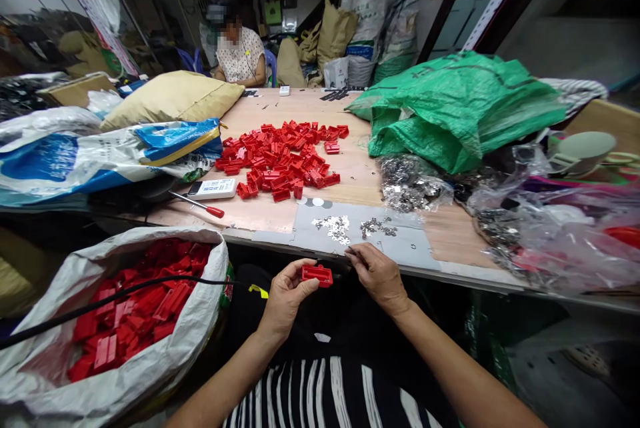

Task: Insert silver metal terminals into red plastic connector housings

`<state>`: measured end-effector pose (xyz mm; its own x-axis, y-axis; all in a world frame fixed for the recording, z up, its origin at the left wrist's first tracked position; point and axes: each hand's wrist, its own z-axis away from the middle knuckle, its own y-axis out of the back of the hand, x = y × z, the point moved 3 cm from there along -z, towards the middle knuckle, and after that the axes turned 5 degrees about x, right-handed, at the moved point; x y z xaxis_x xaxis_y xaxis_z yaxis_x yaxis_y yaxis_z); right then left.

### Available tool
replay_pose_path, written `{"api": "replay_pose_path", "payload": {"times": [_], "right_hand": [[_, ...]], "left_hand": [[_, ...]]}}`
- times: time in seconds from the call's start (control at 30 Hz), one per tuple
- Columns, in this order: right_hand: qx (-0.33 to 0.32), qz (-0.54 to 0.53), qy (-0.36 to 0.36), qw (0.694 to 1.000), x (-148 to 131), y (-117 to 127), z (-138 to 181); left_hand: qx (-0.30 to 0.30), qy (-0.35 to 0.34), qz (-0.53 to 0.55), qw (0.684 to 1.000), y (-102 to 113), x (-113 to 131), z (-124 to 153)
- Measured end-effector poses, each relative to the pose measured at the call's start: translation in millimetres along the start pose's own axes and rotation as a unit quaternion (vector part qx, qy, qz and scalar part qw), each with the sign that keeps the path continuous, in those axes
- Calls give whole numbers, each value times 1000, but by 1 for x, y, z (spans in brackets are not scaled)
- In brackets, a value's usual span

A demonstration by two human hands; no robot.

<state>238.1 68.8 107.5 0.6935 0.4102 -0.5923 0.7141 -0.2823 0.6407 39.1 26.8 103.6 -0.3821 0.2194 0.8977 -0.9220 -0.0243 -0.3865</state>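
Note:
Between the thumb and fingers of my left hand (287,295) is a small red plastic case (317,275), its hollow side facing me. My right hand (379,276) is just to the right of it, apart from the case, with thumb and fingertips pinched together; what they hold, if anything, is too small to name. Beyond the hands, on a grey sheet (410,241) at the table's front edge, lie a pile of shiny flat metal pieces (336,228) and a smaller pile of darker metal pieces (379,227). A heap of red plastic cases (285,158) spreads farther back.
A white sack (40,355) of red parts stands at my left. A red-handled screwdriver (200,205) lies by a white device (215,189). Right are a green sack (465,108) and bagged metal parts (413,181). Another person (243,55) sits across the table.

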Motion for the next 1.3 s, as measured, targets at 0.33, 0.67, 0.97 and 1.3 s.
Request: {"api": "replay_pose_path", "payload": {"times": [0.33,0.67,0.97,1.3], "right_hand": [[-102,-208,-69,970,-52,4,-5],[-159,-248,17,956,-51,4,-3],[-202,-311,-95,924,-43,-1,2],[-147,-162,-74,973,-28,8,-11]], "left_hand": [[-14,36,90,995,-12,15,1],[-36,24,79,996,-14,20,-4],[-53,21,73,996,-16,18,-7],[-38,-112,-68,991,-12,21,-30]]}}
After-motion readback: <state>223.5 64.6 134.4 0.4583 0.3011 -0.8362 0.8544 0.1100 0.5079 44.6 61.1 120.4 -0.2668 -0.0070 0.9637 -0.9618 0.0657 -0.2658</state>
